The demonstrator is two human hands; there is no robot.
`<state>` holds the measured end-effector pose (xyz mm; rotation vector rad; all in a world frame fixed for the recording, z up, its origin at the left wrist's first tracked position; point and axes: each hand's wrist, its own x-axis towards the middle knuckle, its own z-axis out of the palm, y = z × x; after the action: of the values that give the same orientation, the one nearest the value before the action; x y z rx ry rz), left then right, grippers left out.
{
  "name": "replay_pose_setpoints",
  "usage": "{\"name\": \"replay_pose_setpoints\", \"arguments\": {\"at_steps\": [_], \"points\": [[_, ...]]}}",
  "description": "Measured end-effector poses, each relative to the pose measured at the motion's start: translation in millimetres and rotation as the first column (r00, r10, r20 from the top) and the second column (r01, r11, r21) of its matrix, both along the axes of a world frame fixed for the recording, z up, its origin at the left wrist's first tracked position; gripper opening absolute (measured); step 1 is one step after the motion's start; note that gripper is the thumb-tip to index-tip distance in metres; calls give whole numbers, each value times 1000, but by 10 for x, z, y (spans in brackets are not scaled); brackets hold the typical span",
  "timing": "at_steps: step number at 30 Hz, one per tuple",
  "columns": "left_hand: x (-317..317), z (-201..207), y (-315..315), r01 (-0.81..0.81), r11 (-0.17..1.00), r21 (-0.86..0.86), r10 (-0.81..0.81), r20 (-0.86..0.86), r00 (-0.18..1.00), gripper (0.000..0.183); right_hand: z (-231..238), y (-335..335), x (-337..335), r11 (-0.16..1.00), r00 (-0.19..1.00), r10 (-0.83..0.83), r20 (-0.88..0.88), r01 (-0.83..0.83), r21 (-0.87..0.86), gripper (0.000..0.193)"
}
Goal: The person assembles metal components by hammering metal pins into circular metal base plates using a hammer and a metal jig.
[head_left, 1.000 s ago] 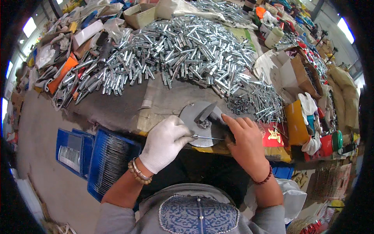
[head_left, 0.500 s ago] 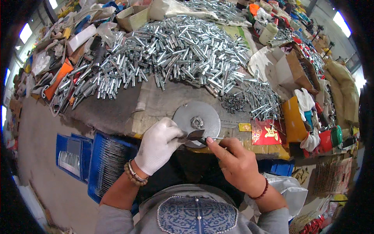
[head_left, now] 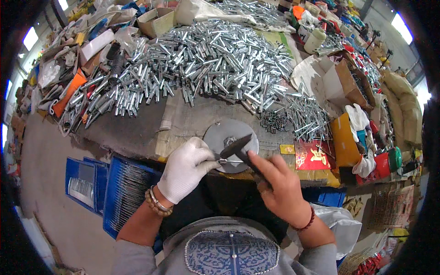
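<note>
A white knitted cloth glove covers the left hand (head_left: 185, 168). The round disc (head_left: 224, 137) looks like dull grey metal; the hammer head (head_left: 236, 146) dark steel. Heaped tubes (head_left: 206, 64) gleam, shiny plated metal.

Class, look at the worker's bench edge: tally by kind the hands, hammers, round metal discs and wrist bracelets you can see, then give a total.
Hands: 2 (left hand, gloved; right hand, bare)
Hammer: 1
Disc: 1
Bracelets: 2 (bead bracelet; red bracelet)
Total: 6
</note>
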<state>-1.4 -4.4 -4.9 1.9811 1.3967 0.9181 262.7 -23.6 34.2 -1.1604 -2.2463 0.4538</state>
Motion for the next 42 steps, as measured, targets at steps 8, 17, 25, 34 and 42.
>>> {"name": "replay_pose_setpoints", "arguments": {"at_steps": [8,17,25,34,42], "points": [[-68,-19,21,75,994,83,-73,-20,997,11,-42,293,-48,936,968,-79,240,-11,352,50],[143,-98,-258,-205,955,215,221,-51,974,28,-205,-129,-168,894,996,-14,-89,-27,-448,30],[412,-40,-564,-93,771,-630,508,520,687,59,-271,-292,-289,551,952,-179,-247,-111,-827,32],[71,-191,-619,-230,891,-390,447,676,586,60,-278,-324,-331,718,944,-168,-283,-80,-692,59],[-1174,-995,-1354,-700,517,-494,840,453,301,52,-415,-108,-190,800,834,-396,-384,108,-590,39]]}}
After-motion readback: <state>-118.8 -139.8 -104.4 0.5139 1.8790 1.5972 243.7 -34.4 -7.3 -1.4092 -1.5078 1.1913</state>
